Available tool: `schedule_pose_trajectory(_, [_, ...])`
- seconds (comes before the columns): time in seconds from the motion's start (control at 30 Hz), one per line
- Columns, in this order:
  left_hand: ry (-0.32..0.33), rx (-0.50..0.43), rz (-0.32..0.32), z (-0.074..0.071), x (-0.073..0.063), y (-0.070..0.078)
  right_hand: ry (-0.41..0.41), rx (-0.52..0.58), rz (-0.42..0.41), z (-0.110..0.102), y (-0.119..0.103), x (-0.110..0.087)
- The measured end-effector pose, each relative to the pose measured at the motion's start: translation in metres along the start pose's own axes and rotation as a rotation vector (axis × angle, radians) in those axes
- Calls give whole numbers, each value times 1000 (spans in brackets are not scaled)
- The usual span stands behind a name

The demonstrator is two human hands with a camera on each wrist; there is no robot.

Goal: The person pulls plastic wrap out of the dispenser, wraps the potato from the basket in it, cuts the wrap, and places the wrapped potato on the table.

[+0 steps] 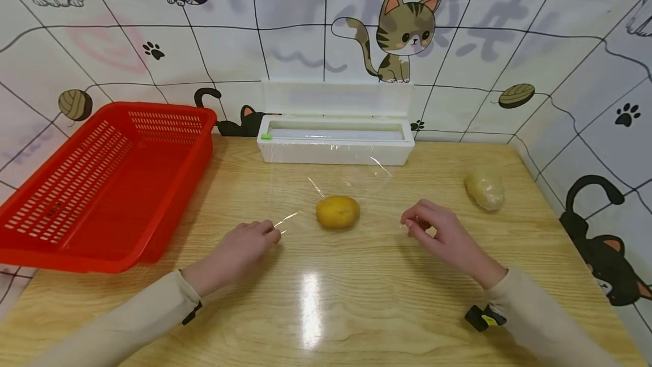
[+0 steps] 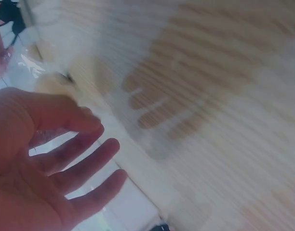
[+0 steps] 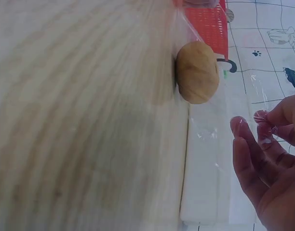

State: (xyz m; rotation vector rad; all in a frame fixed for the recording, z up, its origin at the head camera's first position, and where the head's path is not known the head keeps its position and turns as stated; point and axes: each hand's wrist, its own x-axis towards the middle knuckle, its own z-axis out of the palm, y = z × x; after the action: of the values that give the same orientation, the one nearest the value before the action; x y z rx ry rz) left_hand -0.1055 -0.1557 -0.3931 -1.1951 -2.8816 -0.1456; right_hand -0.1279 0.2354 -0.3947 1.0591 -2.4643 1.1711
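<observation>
A yellow-brown potato (image 1: 338, 212) lies on the table between the two hands. A clear sheet of cling film (image 1: 351, 177) runs toward me from the white dispenser box (image 1: 336, 149), and its near part overlaps the potato in the head view. Left of the potato, my left hand (image 1: 239, 251) pinches one side of the film between thumb and index finger, with the other fingers loosely spread. On the other side, my right hand (image 1: 448, 237) pinches the film's opposite side; film glints at its fingertips (image 3: 263, 115) in the right wrist view.
A red plastic basket (image 1: 168, 186) stands at the left on the table (image 1: 356, 310). Toward the right back sits a film-wrapped potato (image 1: 485, 188). The box's raised lid (image 1: 338, 98) is close to the cat-patterned wall covering (image 1: 305, 50).
</observation>
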Motion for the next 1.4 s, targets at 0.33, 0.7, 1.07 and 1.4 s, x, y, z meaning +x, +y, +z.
schedule_pose_trajectory(0.33, [80,-128,-102,0,-8,-11,8,-15,4,1,3,-9])
schedule_pose_trajectory(0.7, [76,-105,-124,17,-2,9,11,-5,28,0,4,-7])
schedule_pose_trajectory(1.07, [117,-451,-26,8,-1,-26,12,47,136,-5,6,-7])
schedule_pose_trajectory(1.4, [111,-639,-113,-1,0,-37,26,27,227,-2,7,-2])
